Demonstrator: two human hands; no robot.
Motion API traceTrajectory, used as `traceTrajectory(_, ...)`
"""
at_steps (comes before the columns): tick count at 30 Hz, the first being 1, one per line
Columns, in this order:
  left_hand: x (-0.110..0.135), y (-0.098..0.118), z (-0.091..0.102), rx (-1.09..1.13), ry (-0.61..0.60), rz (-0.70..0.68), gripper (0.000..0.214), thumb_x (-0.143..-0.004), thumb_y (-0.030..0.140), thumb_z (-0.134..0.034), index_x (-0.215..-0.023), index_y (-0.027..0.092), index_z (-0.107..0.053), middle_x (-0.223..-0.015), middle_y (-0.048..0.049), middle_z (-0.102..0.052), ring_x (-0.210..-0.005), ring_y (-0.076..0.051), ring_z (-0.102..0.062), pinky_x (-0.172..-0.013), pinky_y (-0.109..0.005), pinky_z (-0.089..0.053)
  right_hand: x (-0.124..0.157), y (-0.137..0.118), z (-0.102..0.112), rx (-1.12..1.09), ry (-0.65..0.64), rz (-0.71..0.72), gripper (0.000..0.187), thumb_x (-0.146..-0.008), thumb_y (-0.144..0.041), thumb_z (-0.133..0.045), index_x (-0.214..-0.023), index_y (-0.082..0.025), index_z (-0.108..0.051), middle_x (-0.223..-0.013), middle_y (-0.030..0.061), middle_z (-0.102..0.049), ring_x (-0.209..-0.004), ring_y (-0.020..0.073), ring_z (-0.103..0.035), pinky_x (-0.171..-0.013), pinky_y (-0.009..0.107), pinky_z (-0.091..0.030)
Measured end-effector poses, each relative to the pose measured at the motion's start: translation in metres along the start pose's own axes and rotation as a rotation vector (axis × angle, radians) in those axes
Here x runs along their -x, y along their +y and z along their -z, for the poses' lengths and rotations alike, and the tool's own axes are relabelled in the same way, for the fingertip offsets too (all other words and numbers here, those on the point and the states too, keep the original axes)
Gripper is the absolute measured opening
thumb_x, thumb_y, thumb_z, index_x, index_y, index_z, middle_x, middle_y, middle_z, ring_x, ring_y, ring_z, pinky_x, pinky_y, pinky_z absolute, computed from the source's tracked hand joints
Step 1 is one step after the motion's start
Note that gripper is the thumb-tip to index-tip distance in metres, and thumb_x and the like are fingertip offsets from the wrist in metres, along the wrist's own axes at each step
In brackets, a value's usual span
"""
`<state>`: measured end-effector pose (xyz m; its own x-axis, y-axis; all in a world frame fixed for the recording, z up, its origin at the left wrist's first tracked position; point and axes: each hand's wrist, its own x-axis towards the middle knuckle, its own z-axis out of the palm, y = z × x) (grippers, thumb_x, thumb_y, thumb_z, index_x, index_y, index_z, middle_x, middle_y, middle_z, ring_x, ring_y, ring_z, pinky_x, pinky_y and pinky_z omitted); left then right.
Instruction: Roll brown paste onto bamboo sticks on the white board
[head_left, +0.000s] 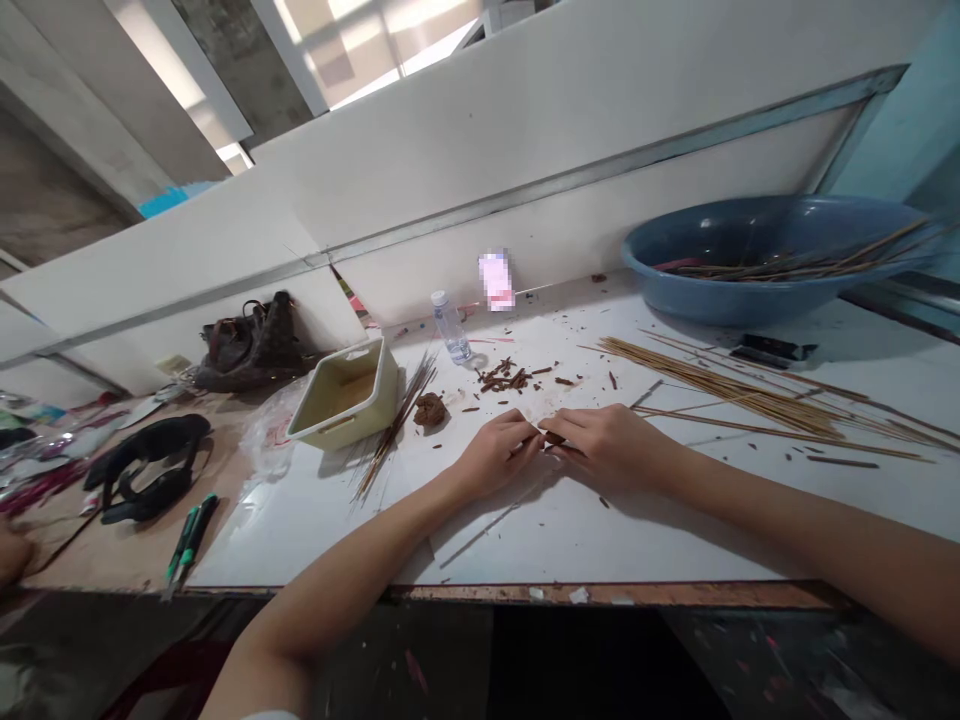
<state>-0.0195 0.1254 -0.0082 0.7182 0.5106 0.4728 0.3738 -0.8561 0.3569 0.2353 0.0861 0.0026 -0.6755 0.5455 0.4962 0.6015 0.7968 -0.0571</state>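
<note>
Brown bit [555, 438] sits between the two hands, near the middle of the white desk [525, 540]. It is small, and the fingers hide most of it. The left hand [495, 455] and the right hand [611, 448] are both closed up narrow. Their fingertips [534, 432] meet at the bit and pinch it from both sides. The hands are working the bit right now, with the arms resting low on the desk.

At 12 o'clock from the hands lies a heap of brown crumbs [506, 377]. At 10 o'clock sits a brown lump [430, 409], just beside a thin bunch of sticks [394, 425]. Past them is a cream tray [345, 395]. At 3 o'clock, long sticks [720, 400] lie in a loose row. A blue basin [720, 300] at 2 o'clock holds more sticks, and a black case [772, 350] lies near it.

Small brown bits dot the desk all over. A clear bottle [450, 322] stands at the back, and a blurred pink thing [496, 280] leans by the white wall [525, 170]. Far off at 9 o'clock, on a brown board [67, 550], are a black strap [146, 465] and two green tools [191, 530]. A brown bag [255, 345] sits behind them. Another person's hand [11, 555] shows at the edge. A bright window [360, 50] is up above the wall.
</note>
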Motion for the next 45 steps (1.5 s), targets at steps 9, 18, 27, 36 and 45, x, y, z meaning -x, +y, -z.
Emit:
traceTrajectory(9,0.000,-0.002,-0.002,-0.016,0.000,-0.012,0.039,-0.118,0.031,-0.050,-0.087,0.021,-0.072,-0.071,-0.0030,-0.066,-0.079,-0.020,-0.064,-0.069,-0.028,-0.051,0.002,0.004,-0.008,0.078,-0.124,-0.021,0.017,-0.103,-0.005,-0.056,-0.108,-0.016,-0.068,-0.094,0.0078,-0.073,-0.071,0.0186,-0.065,-0.057,0.030,-0.036)
traceTrajectory(18,0.002,-0.002,-0.001,-0.018,0.077,0.006,0.035,-0.115,0.030,-0.053,-0.087,0.021,-0.071,-0.073,-0.0028,-0.065,-0.076,-0.018,-0.064,-0.069,-0.028,-0.052,0.001,0.008,-0.009,0.106,-0.110,0.001,0.031,-0.115,-0.033,-0.055,-0.140,-0.016,-0.063,-0.110,0.0103,-0.080,-0.069,0.0192,-0.069,-0.054,0.031,-0.031)
traceTrajectory(27,0.001,-0.001,-0.002,-0.005,0.097,-0.025,0.038,-0.115,0.031,-0.052,-0.082,0.022,-0.065,-0.069,-0.0015,-0.061,-0.070,-0.017,-0.060,-0.064,-0.028,-0.048,0.001,0.008,-0.008,0.039,-0.041,0.040,0.017,-0.115,-0.022,-0.051,-0.121,-0.017,-0.067,-0.094,0.0059,-0.076,-0.072,0.0186,-0.069,-0.055,0.030,-0.031)
traceTrajectory(36,0.002,-0.002,-0.001,-0.007,0.084,0.009,0.037,-0.115,0.032,-0.052,-0.081,0.022,-0.065,-0.072,-0.0024,-0.062,-0.071,-0.018,-0.060,-0.064,-0.029,-0.048,0.001,0.006,-0.011,-0.003,-0.069,-0.056,0.022,-0.117,-0.030,-0.052,-0.130,-0.016,-0.062,-0.083,0.0046,-0.077,-0.063,0.0196,-0.068,-0.053,0.030,-0.030)
traceTrajectory(45,0.001,-0.001,-0.003,-0.012,0.083,0.035,0.045,-0.117,0.037,-0.045,-0.077,0.023,-0.059,-0.069,-0.0011,-0.057,-0.070,-0.018,-0.058,-0.065,-0.030,-0.049,-0.003,0.003,-0.010,-0.010,0.016,0.029,0.025,-0.117,-0.022,-0.043,-0.130,-0.017,-0.063,-0.104,0.0100,-0.073,-0.084,0.0237,-0.070,-0.072,0.034,-0.052)
